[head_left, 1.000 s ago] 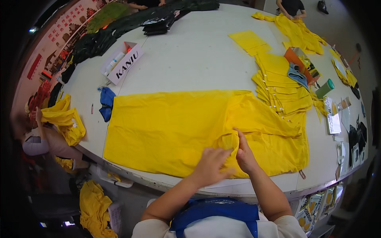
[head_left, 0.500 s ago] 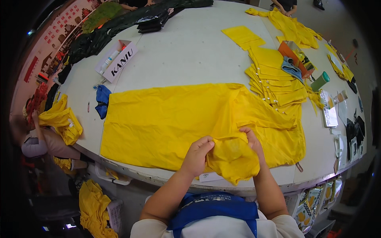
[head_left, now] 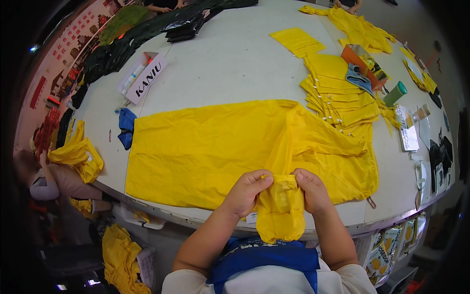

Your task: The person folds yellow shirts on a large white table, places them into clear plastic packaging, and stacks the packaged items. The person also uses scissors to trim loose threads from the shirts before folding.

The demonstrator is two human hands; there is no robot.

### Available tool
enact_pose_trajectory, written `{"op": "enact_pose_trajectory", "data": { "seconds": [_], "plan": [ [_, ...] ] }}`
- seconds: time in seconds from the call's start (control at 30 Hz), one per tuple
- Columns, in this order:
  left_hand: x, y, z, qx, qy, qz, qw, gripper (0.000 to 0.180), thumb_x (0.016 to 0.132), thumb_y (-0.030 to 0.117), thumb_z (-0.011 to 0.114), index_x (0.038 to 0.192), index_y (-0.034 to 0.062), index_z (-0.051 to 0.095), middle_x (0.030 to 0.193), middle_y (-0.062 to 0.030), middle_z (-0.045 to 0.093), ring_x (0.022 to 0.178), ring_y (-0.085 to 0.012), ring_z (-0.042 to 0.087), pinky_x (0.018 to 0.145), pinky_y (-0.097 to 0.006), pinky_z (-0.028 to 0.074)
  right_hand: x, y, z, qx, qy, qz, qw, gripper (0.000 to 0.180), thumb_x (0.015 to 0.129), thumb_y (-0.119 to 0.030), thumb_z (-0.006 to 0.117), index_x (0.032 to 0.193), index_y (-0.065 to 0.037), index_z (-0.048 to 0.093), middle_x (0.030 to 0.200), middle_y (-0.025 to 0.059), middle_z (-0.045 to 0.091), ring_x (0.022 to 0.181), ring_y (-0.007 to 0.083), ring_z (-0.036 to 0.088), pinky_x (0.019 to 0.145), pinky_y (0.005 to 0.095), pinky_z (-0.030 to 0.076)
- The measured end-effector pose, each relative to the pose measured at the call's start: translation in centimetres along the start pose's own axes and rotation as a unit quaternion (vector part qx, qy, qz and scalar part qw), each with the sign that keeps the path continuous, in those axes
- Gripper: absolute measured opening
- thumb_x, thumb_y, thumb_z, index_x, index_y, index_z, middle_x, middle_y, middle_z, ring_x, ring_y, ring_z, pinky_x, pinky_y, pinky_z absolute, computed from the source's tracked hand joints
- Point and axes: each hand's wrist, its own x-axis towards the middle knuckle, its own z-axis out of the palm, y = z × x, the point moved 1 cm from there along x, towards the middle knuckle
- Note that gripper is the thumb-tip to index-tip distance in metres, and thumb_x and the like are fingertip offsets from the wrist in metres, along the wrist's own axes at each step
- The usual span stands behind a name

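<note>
A large yellow garment of thin, raincoat-like fabric lies spread across the near side of the table. Toward me, one narrow end of it, looking like a sleeve, hangs down over the table's near edge. My left hand pinches the left side of this sleeve's upper edge between thumb and fingers. On the opposite side, my right hand pinches the same edge, so it is stretched straight between both thumbs. A small white label shows beside my left wrist.
Folded yellow garments are stacked at the right, next to an orange box and a green cup. A blue cloth bundle and a white box lie left. At far left a person handles yellow fabric.
My right hand has moved down and nearer the left one, now gripping the sleeve edge with the thumb on top. The sleeve end has gone from bunched and tilted to hanging straight.
</note>
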Motion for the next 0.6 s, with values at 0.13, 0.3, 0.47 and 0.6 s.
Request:
{"op": "enact_pose_trajectory", "data": {
  "seconds": [0.13, 0.3, 0.47, 0.6],
  "plan": [
    [-0.8, 0.7, 1.0, 0.200, 0.050, 0.059, 0.977, 0.014, 0.094, 0.009, 0.052, 0.102, 0.0030, 0.061, 0.089, 0.0011, 0.061, 0.080, -0.0054, 0.054, 0.075, -0.020, 0.044, -1.8, -0.9, -10.0, -0.348, 0.276, -0.167, 0.880, 0.035, 0.096, -0.022, 0.041, 0.123, -0.001, 0.049, 0.115, 0.0107, 0.054, 0.108, 0.0192, 0.050, 0.094, 0.0310, 0.039],
    [-0.9, 1.7, 1.9, 0.348, 0.022, 0.116, 0.930, 0.017, 0.088, 0.002, 0.056, 0.104, 0.0017, 0.060, 0.096, -0.0021, 0.061, 0.089, -0.0086, 0.055, 0.081, -0.021, 0.043, -17.0, 5.5, -34.4, -0.602, 0.650, 0.003, 0.463, 0.052, 0.081, 0.000, 0.054, 0.132, -0.001, 0.041, 0.128, 0.0238, 0.046, 0.121, 0.0369, 0.042, 0.103, 0.0406, 0.034],
    [-1.0, 1.1, 2.5, 0.412, 0.021, 0.145, 0.899, 0.025, 0.080, 0.003, 0.067, 0.104, 0.0015, 0.061, 0.097, -0.0029, 0.062, 0.088, -0.0086, 0.056, 0.078, -0.021, 0.044, -21.4, 6.1, -34.7, -0.654, 0.520, 0.133, 0.532, 0.032, 0.083, -0.008, 0.058, 0.115, -0.005, 0.056, 0.113, 0.0175, 0.056, 0.106, 0.0331, 0.053, 0.091, 0.0424, 0.043],
    [-1.3, 1.5, 3.5, 0.457, 0.046, 0.113, 0.881, 0.027, 0.077, 0.004, 0.070, 0.104, 0.0016, 0.062, 0.097, -0.0025, 0.063, 0.087, -0.0074, 0.056, 0.076, -0.021, 0.044, -22.5, 5.6, -34.9, -0.481, 0.653, 0.083, 0.579, 0.022, 0.087, -0.006, 0.052, 0.108, -0.001, 0.057, 0.100, 0.0113, 0.061, 0.086, 0.0224, 0.058, 0.073, 0.0361, 0.048]
  ]
}}
